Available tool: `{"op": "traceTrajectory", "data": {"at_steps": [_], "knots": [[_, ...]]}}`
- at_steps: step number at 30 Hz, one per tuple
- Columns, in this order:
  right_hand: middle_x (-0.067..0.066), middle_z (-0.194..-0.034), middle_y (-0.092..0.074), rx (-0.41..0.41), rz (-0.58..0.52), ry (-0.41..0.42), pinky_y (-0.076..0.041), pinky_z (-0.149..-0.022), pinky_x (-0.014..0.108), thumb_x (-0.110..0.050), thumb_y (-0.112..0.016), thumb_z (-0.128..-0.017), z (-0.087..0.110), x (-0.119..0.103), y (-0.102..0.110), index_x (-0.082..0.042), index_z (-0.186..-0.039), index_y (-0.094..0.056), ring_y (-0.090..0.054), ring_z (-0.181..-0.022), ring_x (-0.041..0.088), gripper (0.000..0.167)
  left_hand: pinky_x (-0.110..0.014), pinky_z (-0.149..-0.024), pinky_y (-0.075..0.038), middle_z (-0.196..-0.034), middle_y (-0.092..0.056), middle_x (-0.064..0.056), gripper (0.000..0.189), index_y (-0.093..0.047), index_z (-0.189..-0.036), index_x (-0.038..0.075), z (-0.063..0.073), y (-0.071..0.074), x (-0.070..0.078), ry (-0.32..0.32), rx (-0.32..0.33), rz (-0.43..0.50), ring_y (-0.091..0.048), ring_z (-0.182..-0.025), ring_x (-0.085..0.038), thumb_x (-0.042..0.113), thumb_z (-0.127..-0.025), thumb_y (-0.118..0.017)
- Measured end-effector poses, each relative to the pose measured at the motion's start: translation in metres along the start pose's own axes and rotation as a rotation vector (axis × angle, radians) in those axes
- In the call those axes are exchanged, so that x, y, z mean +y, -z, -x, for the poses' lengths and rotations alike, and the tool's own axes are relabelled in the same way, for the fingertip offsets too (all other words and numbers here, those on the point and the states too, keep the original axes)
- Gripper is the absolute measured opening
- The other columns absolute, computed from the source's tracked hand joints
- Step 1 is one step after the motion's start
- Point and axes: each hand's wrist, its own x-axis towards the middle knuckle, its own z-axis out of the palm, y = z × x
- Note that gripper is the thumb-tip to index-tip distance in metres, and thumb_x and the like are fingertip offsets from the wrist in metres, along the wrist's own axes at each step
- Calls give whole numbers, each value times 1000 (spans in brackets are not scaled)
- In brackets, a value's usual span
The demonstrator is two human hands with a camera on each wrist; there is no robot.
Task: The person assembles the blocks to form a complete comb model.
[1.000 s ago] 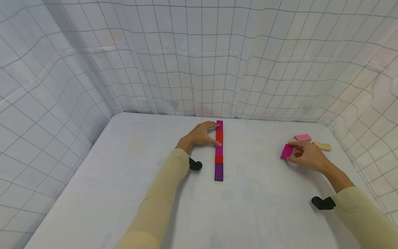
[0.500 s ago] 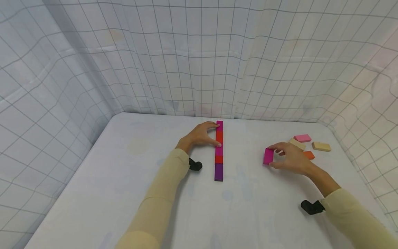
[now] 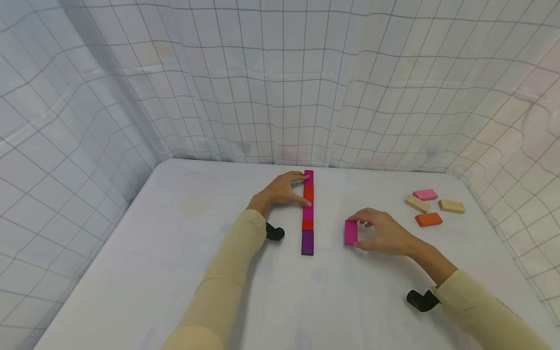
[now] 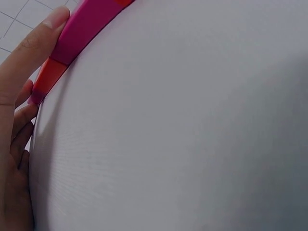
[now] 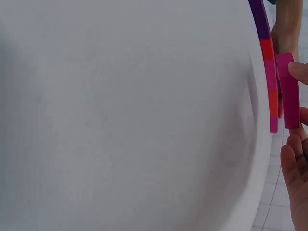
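A straight row of blocks runs away from the person near the middle of the table: a purple block (image 3: 307, 242) at the near end, then red (image 3: 308, 224), magenta (image 3: 308, 213), red (image 3: 308, 192) and magenta (image 3: 308, 178) at the far end. My left hand (image 3: 281, 189) touches this row from the left, thumb on the middle magenta block and fingertips at the far one. To the right of the row, my right hand (image 3: 385, 234) pinches a loose magenta block (image 3: 351, 232) by its two ends between thumb and fingers. The right wrist view shows this held block (image 5: 289, 94) close up.
At the back right lie a pink block (image 3: 425, 195), two cream blocks, one (image 3: 417, 203) slanted and one (image 3: 452, 206) farther right, and an orange block (image 3: 429, 219). Gridded white curtains (image 3: 280, 87) stand around the white table (image 3: 175, 272).
My right hand has carried the magenta block left from the loose blocks towards the row, uncovering the orange and cream blocks. My left hand has stayed at the row.
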Motion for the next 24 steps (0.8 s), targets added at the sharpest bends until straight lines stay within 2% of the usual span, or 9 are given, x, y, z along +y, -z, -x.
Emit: {"op": "traceTrajectory", "data": {"at_steps": [5, 12, 16, 24], "knots": [[6, -132, -61, -41, -13, 0, -58, -90, 46, -30, -87, -83, -6, -16, -10, -9, -134, -65, -61, -112, 26, 59, -44, -122, -25, -160, -42, -3, 93, -49, -157, 22, 0, 0, 1, -2, -1, -16, -33, -149, -22, 52, -78, -87], [4, -132, -61, -98, -20, 65, -58, -90, 44, -31, -87, -84, -12, -38, -22, -12, -134, -67, -61, -111, 24, 57, -46, -122, -26, -160, -41, -3, 92, -49, -157, 24, 0, -1, 1, 14, -7, -14, -33, -148, -23, 54, -78, -86], [2, -131, -61, -125, -13, 106, -57, -91, 45, -32, -86, -84, -14, -47, -28, -14, -134, -68, -59, -112, 23, 56, -48, -122, -27, -160, -42, -3, 92, -49, -157, 24, -1, -1, 1, 18, -6, 2, -33, -148, -23, 54, -78, -86], [-2, -130, -59, -179, -8, 126, -55, -93, 44, -36, -85, -84, -15, -62, -38, -15, -134, -68, -57, -115, 19, 57, -48, -122, -26, -160, -43, -2, 93, -50, -156, 24, -1, -1, -1, 12, 0, 7, -33, -148, -23, 55, -77, -86]]}}
